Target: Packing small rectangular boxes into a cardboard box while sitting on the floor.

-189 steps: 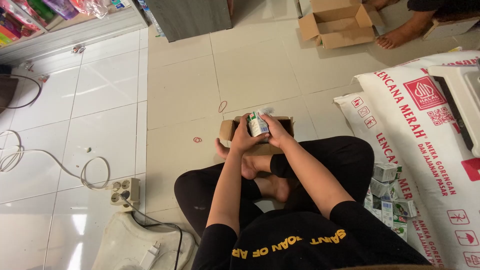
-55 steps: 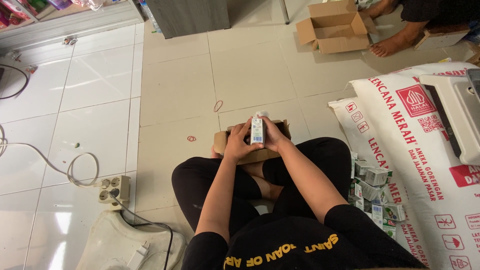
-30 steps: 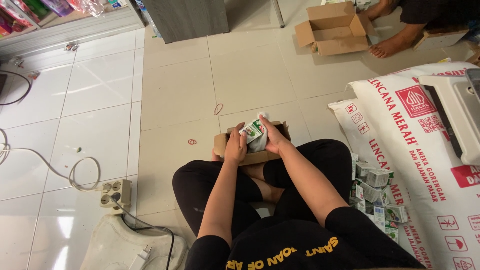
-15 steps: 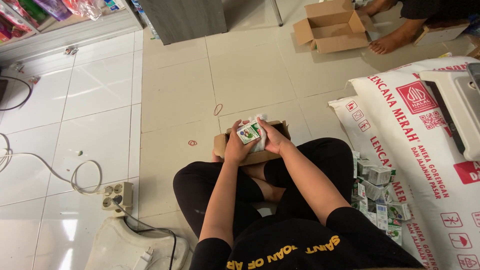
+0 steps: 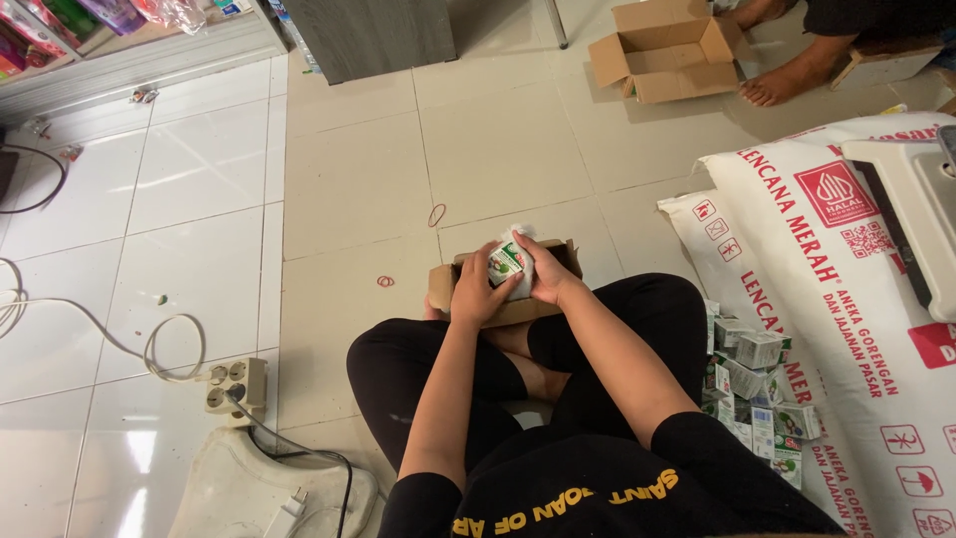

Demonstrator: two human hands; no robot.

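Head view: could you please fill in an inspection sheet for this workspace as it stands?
Surface: pale tiled floor; the person sits on it cross-legged.
Job's things: small white-and-green carton held over an open brown box by the knees.
Clutter: pile of similar cartons by the right leg; printed white sacks; two rubber bands on the tiles; another open cardboard box.
Grippers: left hand and right hand both grip the carton.
Cables: power strip with a white cable looping left; a dark cable runs toward the bottom edge.
Surroundings: shelf of goods top left; another person's foot top right.
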